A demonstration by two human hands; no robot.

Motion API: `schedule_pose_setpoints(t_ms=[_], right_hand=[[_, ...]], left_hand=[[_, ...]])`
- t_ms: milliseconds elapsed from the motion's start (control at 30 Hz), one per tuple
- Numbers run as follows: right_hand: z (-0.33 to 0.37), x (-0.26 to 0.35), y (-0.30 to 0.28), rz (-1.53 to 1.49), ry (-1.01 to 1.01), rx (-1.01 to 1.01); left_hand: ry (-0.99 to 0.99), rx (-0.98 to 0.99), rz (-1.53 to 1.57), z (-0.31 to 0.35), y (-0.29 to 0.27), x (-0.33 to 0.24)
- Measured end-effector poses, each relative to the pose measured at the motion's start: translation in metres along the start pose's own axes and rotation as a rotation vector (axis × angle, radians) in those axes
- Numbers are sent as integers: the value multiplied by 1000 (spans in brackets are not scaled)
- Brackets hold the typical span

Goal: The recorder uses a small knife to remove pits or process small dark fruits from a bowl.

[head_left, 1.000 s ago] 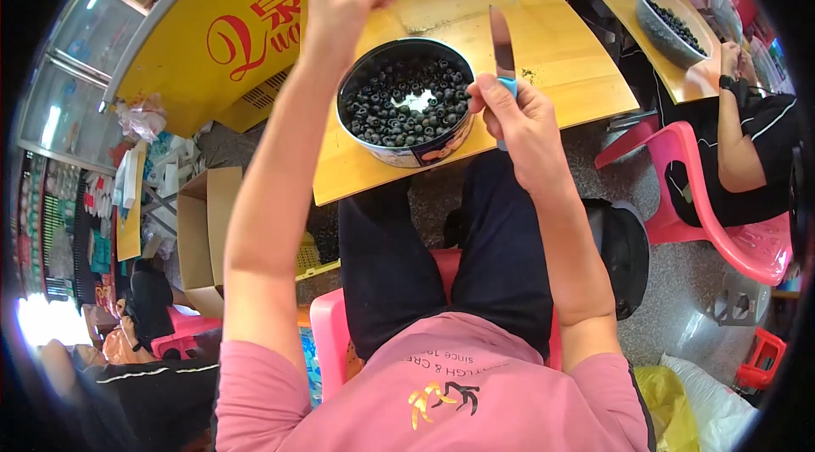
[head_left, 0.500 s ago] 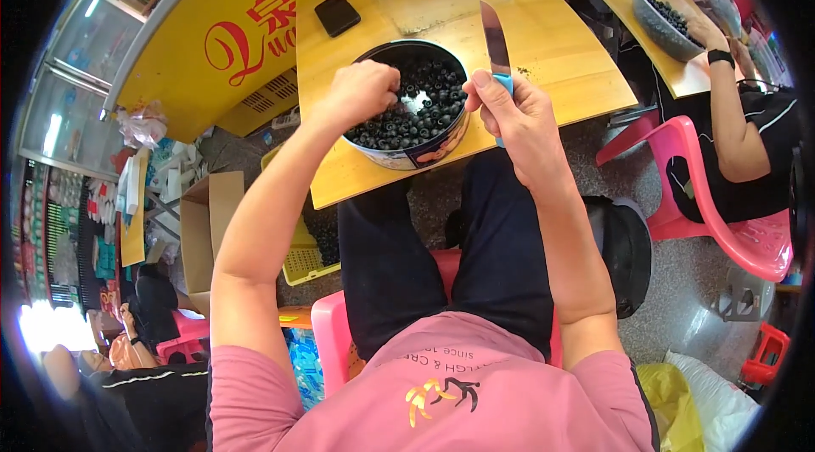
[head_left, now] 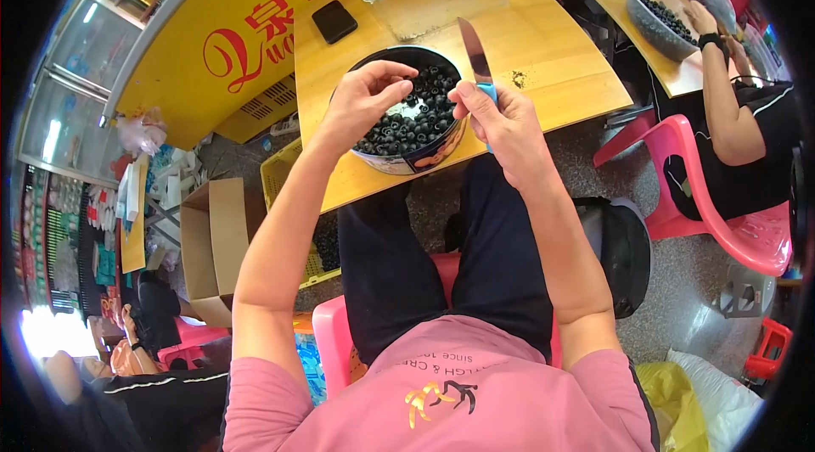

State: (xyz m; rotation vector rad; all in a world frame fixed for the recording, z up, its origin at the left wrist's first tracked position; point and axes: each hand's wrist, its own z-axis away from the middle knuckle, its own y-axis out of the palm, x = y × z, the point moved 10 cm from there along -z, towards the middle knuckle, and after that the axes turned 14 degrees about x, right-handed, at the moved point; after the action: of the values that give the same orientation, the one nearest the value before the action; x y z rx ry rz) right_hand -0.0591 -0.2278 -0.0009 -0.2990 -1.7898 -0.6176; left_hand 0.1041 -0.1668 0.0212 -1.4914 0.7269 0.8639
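Observation:
A round tin [head_left: 392,165] with a printed side stands at the table's near edge, holding many small round black pieces [head_left: 407,134]; a bright patch shows among them. My left hand [head_left: 363,102] hovers over the tin's left part, thumb and forefinger parted, and I see nothing between them. To the right of the tin, my right hand [head_left: 503,119] is closed around the blue handle of a knife [head_left: 477,53]. Its blade points up and away, leaning slightly left. The right thumb lies along the handle, close to the tin's rim.
A black phone [head_left: 334,22] lies on the wooden table [head_left: 560,70] beyond the tin. Behind it is a clear plastic box [head_left: 441,6] with black pieces. On the right, a co-worker's arm [head_left: 726,112] reaches past a grey bowl [head_left: 658,23]. A cardboard box [head_left: 212,240] sits at left.
My left hand has lifted and shifted right, its curled fingers opening apart. My right hand with the knife has moved slightly left. At right, the co-worker's hand has moved back from the bowl.

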Motion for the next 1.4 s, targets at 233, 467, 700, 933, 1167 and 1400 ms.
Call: schedule_pose_setpoints(t_ms=[233, 467, 700, 933, 1167, 1400], right_hand=[[6, -6, 24, -150, 97, 39], [10, 4, 30, -243, 65, 64], [9, 13, 29, -200, 7, 112], [10, 14, 30, -173, 1, 90], [11, 10, 32, -169, 33, 78], [12, 27, 35, 153, -144, 68]], left_hand=[[256, -171, 580, 35, 27, -32], [401, -290, 662, 46, 39, -41], [250, -225, 641, 50, 45, -35], [217, -280, 525, 61, 44, -46], [135, -332, 621, 69, 48, -34], [144, -415, 620, 81, 48, -28]])
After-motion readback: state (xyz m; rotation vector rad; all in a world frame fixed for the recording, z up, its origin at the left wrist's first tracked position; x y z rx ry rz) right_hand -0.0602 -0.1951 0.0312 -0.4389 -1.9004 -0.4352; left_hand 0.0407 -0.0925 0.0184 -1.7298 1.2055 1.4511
